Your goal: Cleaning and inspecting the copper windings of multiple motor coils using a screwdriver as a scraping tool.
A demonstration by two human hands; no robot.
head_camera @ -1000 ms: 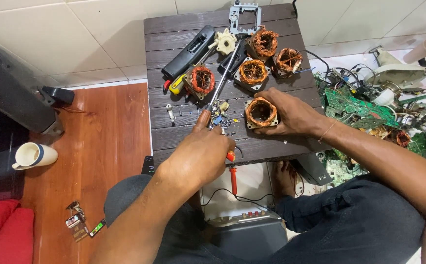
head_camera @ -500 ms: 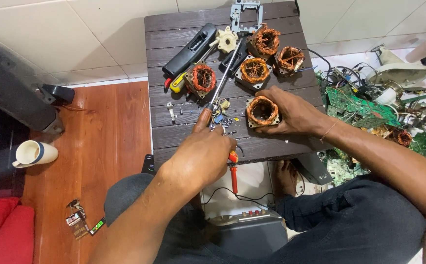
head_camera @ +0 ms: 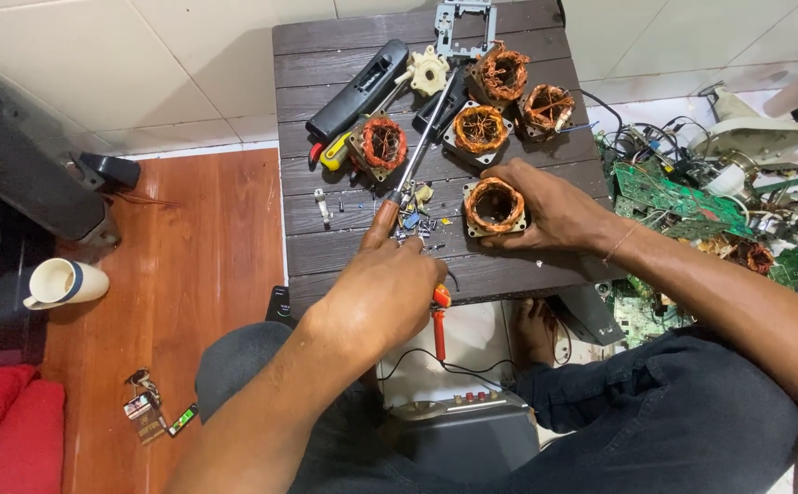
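Note:
A motor stator with copper windings (head_camera: 493,206) rests on the dark slatted table (head_camera: 326,247), and my right hand (head_camera: 555,212) grips it from the right side. My left hand (head_camera: 390,285) is closed over a red-handled tool (head_camera: 438,322) whose handle sticks out below the fist at the table's front edge. Its thumb points at a small pile of loose parts (head_camera: 415,224). A long metal shaft (head_camera: 425,137) runs from that thumb diagonally up the table. What the tool's tip touches is hidden by the hand.
Several more copper-wound stators (head_camera: 479,128) sit further back, with a black casing (head_camera: 358,90), a cream plastic part (head_camera: 428,71) and a yellow-handled tool (head_camera: 335,153). Green circuit boards (head_camera: 664,192) and wires are heaped at right. A white mug (head_camera: 60,282) stands on the wooden floor at left, and a grey box (head_camera: 472,430) sits by my knees.

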